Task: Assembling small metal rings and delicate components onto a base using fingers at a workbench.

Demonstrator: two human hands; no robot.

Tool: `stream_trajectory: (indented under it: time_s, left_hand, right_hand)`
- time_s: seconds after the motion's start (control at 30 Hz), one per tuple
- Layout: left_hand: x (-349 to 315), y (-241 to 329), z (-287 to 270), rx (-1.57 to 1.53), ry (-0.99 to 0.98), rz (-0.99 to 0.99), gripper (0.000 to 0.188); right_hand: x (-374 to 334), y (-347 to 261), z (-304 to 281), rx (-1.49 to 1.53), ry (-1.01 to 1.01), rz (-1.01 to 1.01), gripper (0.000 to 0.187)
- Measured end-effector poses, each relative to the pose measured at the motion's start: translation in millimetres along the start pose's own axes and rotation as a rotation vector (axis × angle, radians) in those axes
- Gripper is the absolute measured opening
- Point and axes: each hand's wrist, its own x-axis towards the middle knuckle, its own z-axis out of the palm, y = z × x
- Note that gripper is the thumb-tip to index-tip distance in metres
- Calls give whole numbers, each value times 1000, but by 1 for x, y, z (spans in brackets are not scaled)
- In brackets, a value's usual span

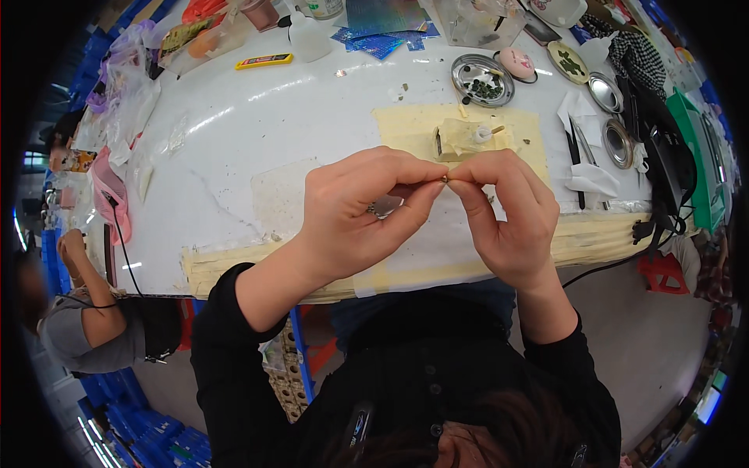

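Over the near edge of the white table my two hands meet fingertip to fingertip. A tiny gold-coloured piece (445, 179) shows between them, too small for me to tell its kind. My left hand (355, 207) pinches it with thumb and forefinger, the other fingers curled in. From the other side, my right hand (511, 218) closes thumb and forefinger on the same piece. Just beyond the fingertips stands a small block wrapped in cream tape (451, 143), with a small white nozzle piece (483, 135) on it. Both rest on a pale yellow sheet (394, 125).
A steel dish (482, 80) holds dark green bits, near a pink round object (516, 64). Tweezers (582, 140) and white tissue lie at the right, beside round metal lids (618, 144). A yellow cutter (264, 61) and white bottle (310, 37) are far left. Another person (86, 320) sits at left.
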Motion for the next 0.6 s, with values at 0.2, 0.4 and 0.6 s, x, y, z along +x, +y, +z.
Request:
stream_trajectory:
  time_s: [0.2,0.4,0.6]
  left_hand:
    - [-1,-2,0,-108,-16,-98,14]
    - [-1,2,1,-522,-40,-402,13]
    - [0,0,0,-483,-70,-443,13]
  right_hand:
    - [-1,-2,1,19,19,2,16]
    - [-1,3,-2,41,12,10,16]
    - [-2,4,-2,51,-7,28,18]
